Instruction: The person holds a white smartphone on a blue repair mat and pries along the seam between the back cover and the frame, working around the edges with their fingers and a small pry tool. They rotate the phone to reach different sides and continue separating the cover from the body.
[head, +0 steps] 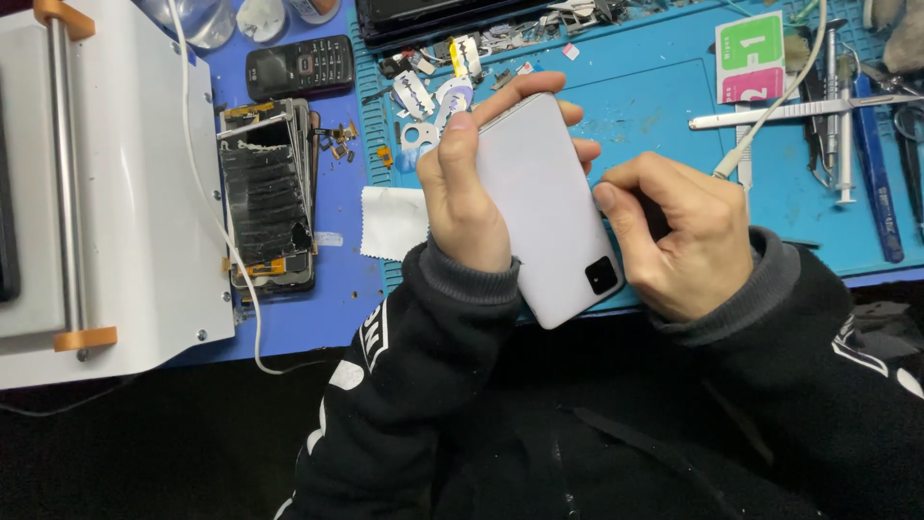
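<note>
My left hand [462, 197] grips a white smartphone [549, 212] held back side up, thumb along its left edge and fingertips curling over its top right edge. The phone's square black camera block sits near its lower corner. My right hand [679, 236] is curled into a fist against the phone's right edge; whether it pinches a small tool is hidden by the fingers. A white cable [770, 111] runs from behind that hand toward the upper right. Both hands hover over the blue work mat [664, 96].
A white machine with orange clips [106, 183] fills the left. Beside it lies a stack of broken phone screens [265, 193], a black keypad phone [298, 65] and a white cloth [393, 221]. Razor blades [419, 96], tweezers and other tools [847, 106] lie on the mat.
</note>
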